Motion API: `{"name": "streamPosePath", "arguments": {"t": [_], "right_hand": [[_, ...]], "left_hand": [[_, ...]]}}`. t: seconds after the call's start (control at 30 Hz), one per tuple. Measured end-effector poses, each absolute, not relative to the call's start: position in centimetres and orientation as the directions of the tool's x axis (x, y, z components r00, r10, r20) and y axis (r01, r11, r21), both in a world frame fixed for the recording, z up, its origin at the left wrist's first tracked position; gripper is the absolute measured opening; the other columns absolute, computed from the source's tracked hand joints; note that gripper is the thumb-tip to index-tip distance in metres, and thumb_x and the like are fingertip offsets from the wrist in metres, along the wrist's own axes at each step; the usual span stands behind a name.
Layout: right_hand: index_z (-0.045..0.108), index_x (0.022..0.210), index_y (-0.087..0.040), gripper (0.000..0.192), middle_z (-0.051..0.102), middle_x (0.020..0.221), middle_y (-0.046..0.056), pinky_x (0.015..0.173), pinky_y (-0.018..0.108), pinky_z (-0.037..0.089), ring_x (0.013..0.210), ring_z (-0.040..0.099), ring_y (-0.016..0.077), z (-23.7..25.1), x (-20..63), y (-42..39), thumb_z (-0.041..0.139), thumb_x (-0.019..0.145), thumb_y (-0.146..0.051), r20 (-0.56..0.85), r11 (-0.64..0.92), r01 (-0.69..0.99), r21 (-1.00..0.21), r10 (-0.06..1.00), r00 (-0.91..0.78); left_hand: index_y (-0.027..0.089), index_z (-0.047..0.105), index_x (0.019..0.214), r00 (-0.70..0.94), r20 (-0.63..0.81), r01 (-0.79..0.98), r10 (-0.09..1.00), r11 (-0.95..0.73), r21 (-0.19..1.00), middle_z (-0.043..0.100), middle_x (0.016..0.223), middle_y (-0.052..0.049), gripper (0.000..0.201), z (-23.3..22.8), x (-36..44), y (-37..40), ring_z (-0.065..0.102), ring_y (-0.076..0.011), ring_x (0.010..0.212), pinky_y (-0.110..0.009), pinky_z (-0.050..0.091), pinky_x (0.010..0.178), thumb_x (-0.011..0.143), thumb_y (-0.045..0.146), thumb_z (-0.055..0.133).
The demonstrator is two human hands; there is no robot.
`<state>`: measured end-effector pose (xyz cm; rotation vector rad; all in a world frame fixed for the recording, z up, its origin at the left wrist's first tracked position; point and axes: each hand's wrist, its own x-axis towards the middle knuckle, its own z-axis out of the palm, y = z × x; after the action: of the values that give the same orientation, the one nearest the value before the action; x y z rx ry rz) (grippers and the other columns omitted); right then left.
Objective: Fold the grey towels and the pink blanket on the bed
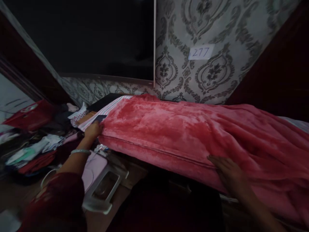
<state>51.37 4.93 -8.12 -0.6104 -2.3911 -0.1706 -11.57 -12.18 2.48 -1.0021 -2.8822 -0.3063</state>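
Note:
A pink-red plush blanket (164, 125) lies folded along its near edge, with loose wrinkles toward the right. At its left end, my left hand (93, 130) is closed on a dark flat rectangle that looks like a phone (100, 118). Some of those fingers are hard to make out in the dim light. Striped cloth (113, 104) shows under the blanket beside this hand. My right hand (227, 169) rests on the blanket's near edge, fingers stretched out and holding nothing.
A large dark television (96, 38) hangs above. A paper marked 277 (201, 52) is stuck on the patterned wall. At left are piled clothes (36, 149) and a red bag (30, 114). A pale plastic stool (106, 187) stands below, near my left arm.

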Motion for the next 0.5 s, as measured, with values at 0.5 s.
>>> {"name": "streamPosePath", "arguments": {"t": [0.5], "right_hand": [[0.063, 0.131, -0.026, 0.041, 0.074, 0.112, 0.006, 0.081, 0.039, 0.055, 0.096, 0.069, 0.0238, -9.6, 51.3, 4.9, 0.045, 0.096, -0.015, 0.676, 0.889, 0.458, -0.019, 0.349, -0.649]], "left_hand": [[0.022, 0.041, 0.155, 0.138, 0.155, 0.981, 0.978, -0.157, 0.117, 0.035, 0.164, -0.012, 0.06, -0.2, 3.1, -0.5, 0.027, -0.0311, 0.152, -0.051, 0.021, 0.123, 0.102, 0.051, 0.038]]}}
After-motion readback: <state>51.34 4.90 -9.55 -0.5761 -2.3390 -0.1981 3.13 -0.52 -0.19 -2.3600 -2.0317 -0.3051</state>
